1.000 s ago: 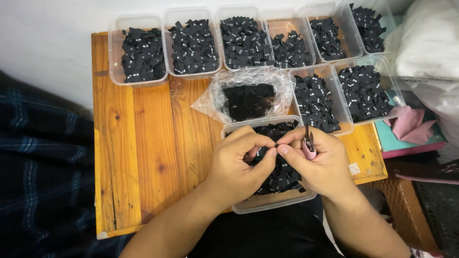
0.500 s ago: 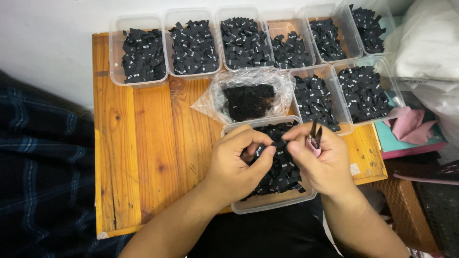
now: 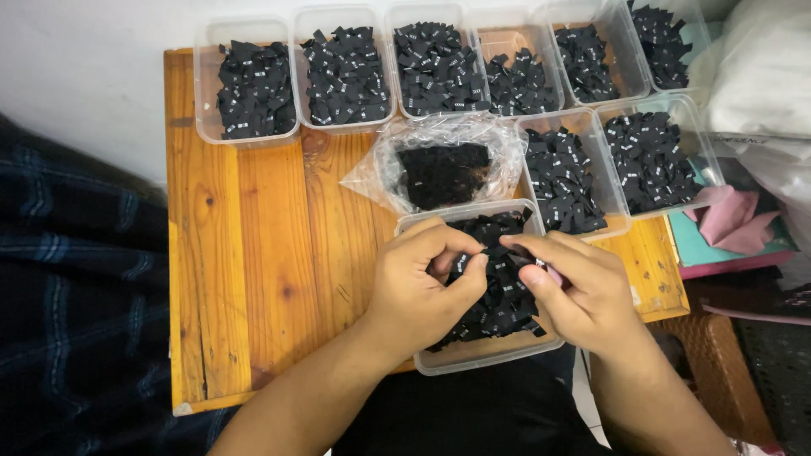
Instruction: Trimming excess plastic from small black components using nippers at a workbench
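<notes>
Head view: both hands over the near clear tub (image 3: 473, 359) on the tabletop (image 3: 245, 279), left hand (image 3: 418, 291) and right hand (image 3: 583, 295) each in a pinching grip on one small black label (image 3: 492, 250), tub well filled, eight sorted tubs beyond it.

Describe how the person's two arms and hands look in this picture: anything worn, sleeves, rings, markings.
Both forearms are bare to the picture's bottom edge, with no sleeves showing. The left hand and right hand wear no gloves, and no rings, watch or bracelets can be seen. Fingernails are short and unpainted. No markings show on either arm.
</notes>
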